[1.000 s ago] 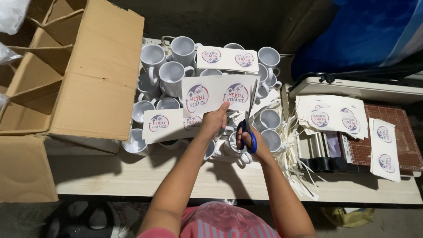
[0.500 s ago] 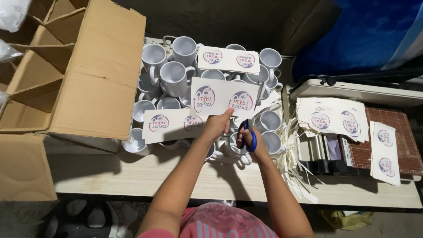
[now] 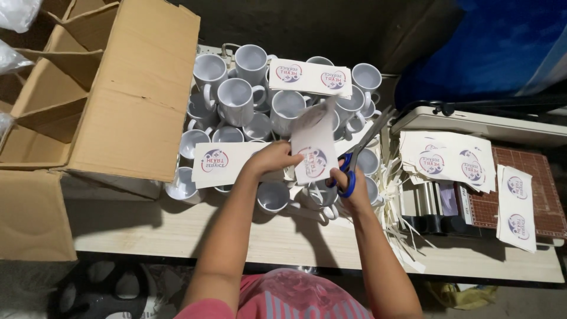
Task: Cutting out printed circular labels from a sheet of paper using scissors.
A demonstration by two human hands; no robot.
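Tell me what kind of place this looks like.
Probably a small mug-printing workshop: dozens of blank white mugs crowd the bench, cut printed paper sheets are stacked alongside, and an open cardboard box stands nearby.

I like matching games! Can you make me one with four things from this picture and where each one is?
Things:
1. scissors
2. cardboard box
3. paper strips
4. cut sheet

Places:
A. pinched in the left hand
B. far left of the table, flaps open
C. in the right hand, blue handles
D. heaped between the white mugs and the brown cutting mat

Pairs: 1-C, 2-B, 3-D, 4-A
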